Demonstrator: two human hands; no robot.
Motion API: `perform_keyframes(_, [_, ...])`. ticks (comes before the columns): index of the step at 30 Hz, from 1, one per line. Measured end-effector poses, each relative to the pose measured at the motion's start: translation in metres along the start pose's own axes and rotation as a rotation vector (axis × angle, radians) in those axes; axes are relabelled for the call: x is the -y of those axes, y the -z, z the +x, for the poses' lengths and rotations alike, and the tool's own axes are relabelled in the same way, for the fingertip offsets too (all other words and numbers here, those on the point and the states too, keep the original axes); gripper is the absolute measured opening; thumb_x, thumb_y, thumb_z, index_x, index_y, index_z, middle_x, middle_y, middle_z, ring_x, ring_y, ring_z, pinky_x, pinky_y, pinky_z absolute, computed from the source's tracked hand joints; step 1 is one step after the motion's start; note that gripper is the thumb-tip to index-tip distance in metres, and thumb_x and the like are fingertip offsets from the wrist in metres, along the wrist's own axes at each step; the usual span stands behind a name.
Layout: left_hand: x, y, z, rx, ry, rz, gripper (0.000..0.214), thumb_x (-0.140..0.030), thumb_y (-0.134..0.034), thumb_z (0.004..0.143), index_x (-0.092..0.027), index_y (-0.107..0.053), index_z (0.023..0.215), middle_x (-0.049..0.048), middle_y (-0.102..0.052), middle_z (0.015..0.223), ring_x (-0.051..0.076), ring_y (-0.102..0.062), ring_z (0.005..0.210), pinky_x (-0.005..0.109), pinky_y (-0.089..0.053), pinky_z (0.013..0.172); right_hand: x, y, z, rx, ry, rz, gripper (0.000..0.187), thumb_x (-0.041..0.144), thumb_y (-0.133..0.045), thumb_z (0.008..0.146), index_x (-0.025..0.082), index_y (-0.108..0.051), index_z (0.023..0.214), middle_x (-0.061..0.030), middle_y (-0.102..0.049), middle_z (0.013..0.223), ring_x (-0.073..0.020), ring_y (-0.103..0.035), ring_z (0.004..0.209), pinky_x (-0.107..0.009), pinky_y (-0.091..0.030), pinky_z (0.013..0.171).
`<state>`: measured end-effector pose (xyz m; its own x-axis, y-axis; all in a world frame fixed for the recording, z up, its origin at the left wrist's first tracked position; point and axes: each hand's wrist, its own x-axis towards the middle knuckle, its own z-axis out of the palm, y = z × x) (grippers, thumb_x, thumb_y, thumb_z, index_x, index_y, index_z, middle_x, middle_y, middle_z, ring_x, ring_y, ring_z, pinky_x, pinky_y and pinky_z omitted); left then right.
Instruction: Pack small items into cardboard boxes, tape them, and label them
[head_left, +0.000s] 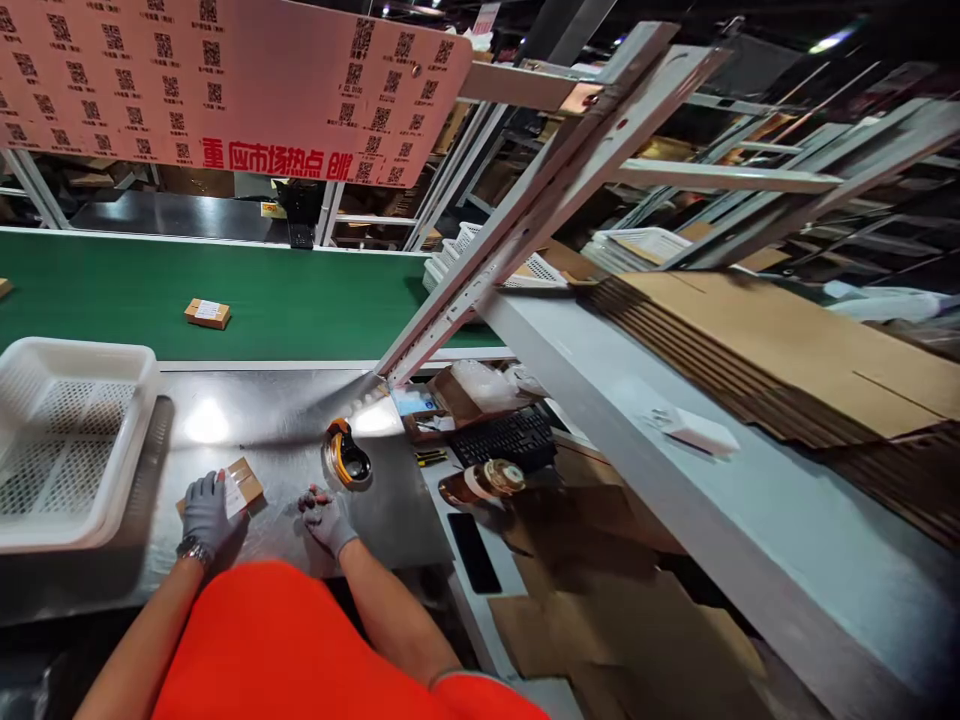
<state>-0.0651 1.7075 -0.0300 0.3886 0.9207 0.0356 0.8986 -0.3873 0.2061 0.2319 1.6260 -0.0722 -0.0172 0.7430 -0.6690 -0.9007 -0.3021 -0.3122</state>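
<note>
I see the left hand (206,515) hiding the middle of a small cardboard box (250,479) on the metal tabletop (270,420), lower left of the frame; whether its fingers grip or just rest, I can't tell. The box is flat and brown, its white label (234,496) unreadable. The right hand (328,522) has bent fingers, their hold unclear to me.

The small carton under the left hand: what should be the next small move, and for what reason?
Probably the left hand should lift the carton and set it on the green belt: it already bears a white label, and a similar labelled box lies there. The belt is just beyond the metal table.
</note>
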Motion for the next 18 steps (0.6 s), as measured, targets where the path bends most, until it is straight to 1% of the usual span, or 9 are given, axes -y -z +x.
perform_keyframes(2, [-0.001,0.0,0.001,0.018,0.004,0.012,0.089,-0.058,-0.073,0.093,-0.004,-0.055,0.161,0.0265,-0.064,0.151,0.041,-0.057,0.13,0.051,-0.04,0.117,0.0,0.002,0.001,0.007,-0.001,0.004,0.015,0.017,-0.071,0.079,0.023,-0.06,0.087,0.0025,-0.062,0.066,-0.0171,-0.069,0.068,-0.014,-0.026,0.046])
perform_keyframes(5, [-0.003,0.0,0.004,0.066,0.034,0.048,0.098,-0.059,-0.074,0.091,0.001,-0.05,0.165,0.0276,-0.066,0.146,0.041,-0.057,0.127,0.05,-0.041,0.114,-0.002,0.003,0.004,0.013,0.004,0.008,0.013,0.026,-0.075,0.085,0.023,-0.063,0.088,0.0001,-0.068,0.07,-0.0192,-0.073,0.074,-0.016,-0.031,0.046])
perform_keyframes(7, [-0.005,0.001,0.005,0.091,0.054,0.059,0.102,-0.06,-0.075,0.09,0.003,-0.048,0.166,0.0275,-0.066,0.142,0.041,-0.058,0.125,0.049,-0.042,0.111,-0.004,0.004,0.005,0.012,0.015,0.004,0.013,0.027,-0.076,0.086,0.023,-0.065,0.091,-0.0009,-0.072,0.074,-0.0198,-0.075,0.076,-0.018,-0.034,0.047])
perform_keyframes(8, [-0.006,0.002,0.006,0.098,0.06,0.061,0.103,-0.06,-0.076,0.09,0.003,-0.047,0.166,0.0273,-0.066,0.141,0.041,-0.059,0.124,0.049,-0.042,0.109,-0.006,0.004,0.006,0.01,0.024,0.002,0.014,0.023,-0.078,0.084,0.023,-0.066,0.093,-0.0012,-0.074,0.077,-0.0196,-0.076,0.077,-0.018,-0.037,0.048])
perform_keyframes(10, [-0.007,0.003,0.007,0.098,0.06,0.064,0.102,-0.06,-0.075,0.09,0.001,-0.047,0.167,0.0269,-0.066,0.141,0.041,-0.058,0.125,0.048,-0.042,0.109,-0.009,0.004,0.008,0.01,0.046,-0.005,0.027,0.01,-0.078,0.074,0.023,-0.067,0.094,-0.0013,-0.078,0.084,-0.019,-0.077,0.083,-0.018,-0.043,0.053])
perform_keyframes(12, [-0.007,0.003,0.007,0.101,0.062,0.071,0.1,-0.057,-0.076,0.09,-0.001,-0.047,0.167,0.0259,-0.066,0.142,0.041,-0.058,0.126,0.049,-0.042,0.11,-0.011,0.004,0.008,0.017,0.059,-0.012,0.039,0.0,-0.074,0.063,0.024,-0.066,0.093,-0.0015,-0.08,0.09,-0.0191,-0.079,0.09,-0.019,-0.05,0.059])
perform_keyframes(13, [-0.007,0.002,0.008,0.101,0.062,0.071,0.099,-0.055,-0.076,0.089,-0.002,-0.046,0.168,0.0255,-0.066,0.143,0.04,-0.058,0.127,0.049,-0.041,0.111,-0.011,0.004,0.007,0.023,0.066,-0.02,0.042,-0.002,-0.072,0.059,0.024,-0.065,0.091,-0.0018,-0.081,0.093,-0.0197,-0.079,0.094,-0.02,-0.054,0.063])
perform_keyframes(16, [-0.006,0.002,0.009,0.126,0.068,0.05,0.102,-0.049,-0.079,0.086,-0.001,-0.045,0.169,0.0261,-0.065,0.145,0.04,-0.06,0.126,0.049,-0.043,0.11,-0.011,0.001,0.005,0.069,0.102,-0.092,0.044,0.001,-0.07,0.056,0.026,-0.065,0.092,-0.0035,-0.082,0.105,-0.022,-0.08,0.105,-0.028,-0.061,0.076])
perform_keyframes(18, [-0.007,0.004,0.01,0.153,0.079,0.028,0.105,-0.049,-0.081,0.082,0.0,-0.045,0.168,0.0271,-0.065,0.145,0.041,-0.061,0.125,0.049,-0.044,0.109,-0.01,-0.004,0.003,0.113,0.115,-0.154,0.044,0.007,-0.074,0.057,0.026,-0.066,0.096,-0.0041,-0.082,0.108,-0.0232,-0.08,0.105,-0.033,-0.063,0.081])
